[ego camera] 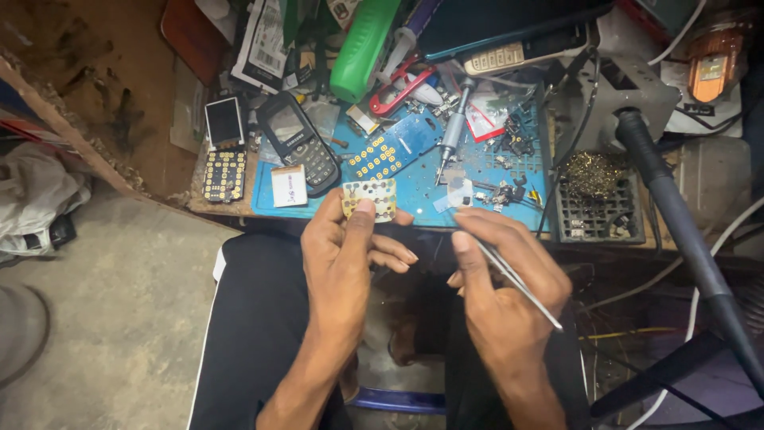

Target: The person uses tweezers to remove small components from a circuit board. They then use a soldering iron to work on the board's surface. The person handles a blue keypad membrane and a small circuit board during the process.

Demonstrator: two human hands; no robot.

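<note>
My left hand (342,255) pinches a small pale keypad sheet with gold contacts (370,199) between thumb and fingers, over the front edge of the blue work mat (414,187). My right hand (501,279) grips thin metal tweezers (517,280); their back end points toward my lap and the tips are hidden under my fingers near the sheet. A blue circuit board with gold pads (391,150) and a dark keypad phone front (298,143) lie on the mat just beyond.
A circuit board with a small screen (224,151), a white battery (289,186), a grey screwdriver (452,131), a green bottle (362,48), a brass wool holder (595,191), a black soldering handle (676,215) and cables crowd the bench. Concrete floor lies to the left.
</note>
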